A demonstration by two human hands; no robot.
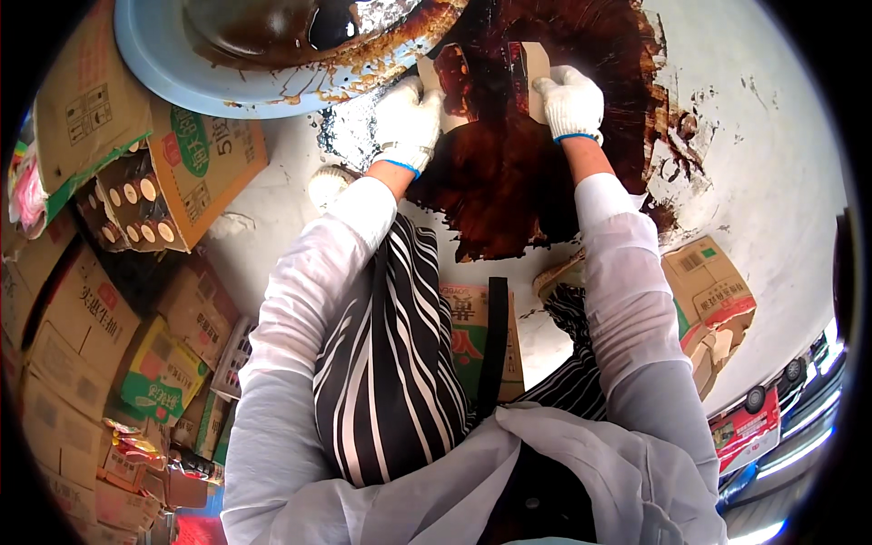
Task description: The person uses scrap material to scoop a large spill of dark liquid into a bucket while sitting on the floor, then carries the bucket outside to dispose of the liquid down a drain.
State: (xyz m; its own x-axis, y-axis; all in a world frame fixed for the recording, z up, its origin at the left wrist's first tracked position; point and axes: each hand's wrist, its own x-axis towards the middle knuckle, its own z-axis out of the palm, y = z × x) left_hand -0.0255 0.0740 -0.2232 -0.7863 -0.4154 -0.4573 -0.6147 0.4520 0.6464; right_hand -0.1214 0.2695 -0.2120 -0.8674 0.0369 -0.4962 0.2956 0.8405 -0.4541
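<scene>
A dark brown, glossy, syrup-like mass [509, 182] spreads over a pale surface in front of me. My left hand [409, 120], in a white knit glove with a blue cuff edge, is closed on a tan flat piece [454, 89] smeared dark brown. In the same kind of glove, my right hand [572, 102] grips a second tan flat piece [536, 71], its left face coated in the brown stuff. Both pieces stand at the mass, a short gap between them. Their lower edges are hard to make out against it.
A light blue basin [154, 68] with brown liquid and a crusted rim stands at upper left. Beside it lies an open cardboard box [204, 173] of capped bottles. More cartons [82, 309] are stacked at left; another box [708, 291] sits at right. A white roundish object [329, 186] lies by my left wrist.
</scene>
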